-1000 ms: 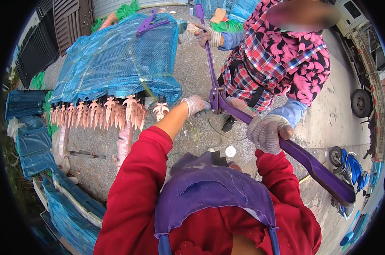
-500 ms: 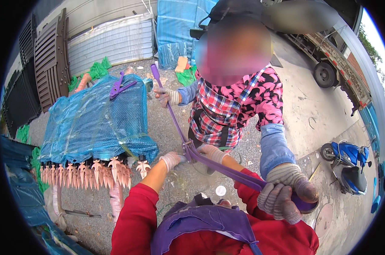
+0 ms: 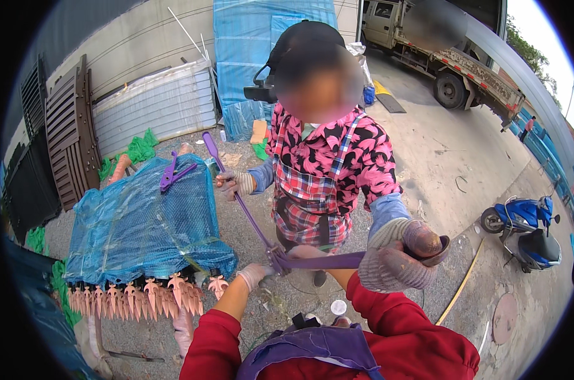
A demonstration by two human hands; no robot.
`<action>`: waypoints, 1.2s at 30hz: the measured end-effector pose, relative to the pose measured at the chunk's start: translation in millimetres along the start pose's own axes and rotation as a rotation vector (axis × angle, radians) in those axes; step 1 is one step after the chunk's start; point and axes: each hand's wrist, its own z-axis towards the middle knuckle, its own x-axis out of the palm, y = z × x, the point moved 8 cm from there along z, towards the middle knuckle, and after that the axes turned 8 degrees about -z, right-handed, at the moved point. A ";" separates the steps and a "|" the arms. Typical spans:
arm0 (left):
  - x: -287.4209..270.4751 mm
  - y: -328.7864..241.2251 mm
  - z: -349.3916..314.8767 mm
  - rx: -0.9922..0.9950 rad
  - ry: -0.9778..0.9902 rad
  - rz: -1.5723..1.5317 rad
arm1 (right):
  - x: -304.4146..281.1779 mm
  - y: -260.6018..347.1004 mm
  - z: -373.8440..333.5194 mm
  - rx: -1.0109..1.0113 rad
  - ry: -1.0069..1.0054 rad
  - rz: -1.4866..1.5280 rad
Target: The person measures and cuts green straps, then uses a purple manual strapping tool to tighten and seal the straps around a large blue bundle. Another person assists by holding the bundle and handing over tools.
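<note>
A long-handled purple tool (image 3: 328,261) with two handles and a hinged head (image 3: 277,258) is held by a co-worker in front of me, one gloved hand (image 3: 237,183) on the far left handle and the other (image 3: 397,263) at the near right handle. My left hand (image 3: 254,277), in a thin pale glove, is closed beside the tool's head, around something greyish too small to make out. My right hand (image 3: 306,252) is on the other side of the head. The purple handle hides its fingers. A thin strap or wire trails below the head.
A blue-wrapped bundle (image 3: 141,215) with copper-coloured spear points (image 3: 151,292) stands at left, a purple plier-like tool (image 3: 173,174) on top. Dark slatted panels (image 3: 78,133) lean behind. At right are a blue scooter (image 3: 527,225), a long yellow stick (image 3: 461,285) and a truck (image 3: 451,82).
The co-worker's right-side gloved hand has moved up and left with its handle. The co-worker stands more upright, and the view has shifted. My hands stay by the tool's head.
</note>
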 end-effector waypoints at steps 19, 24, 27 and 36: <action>36.0 -37.7 -13.8 0.020 0.039 0.087 | -17.0 -26.9 -21.9 -0.149 -0.203 -0.116; 52.8 -30.6 -5.9 0.121 0.137 0.256 | -3.1 -37.5 -23.4 -0.211 -0.113 -0.100; 58.2 -31.1 -11.2 0.546 0.197 0.694 | 4.1 -26.7 -30.3 -0.341 -0.235 -0.112; 91.9 -19.2 -50.2 0.025 -0.033 0.200 | 79.9 -63.2 -44.4 -0.400 -0.218 -1.339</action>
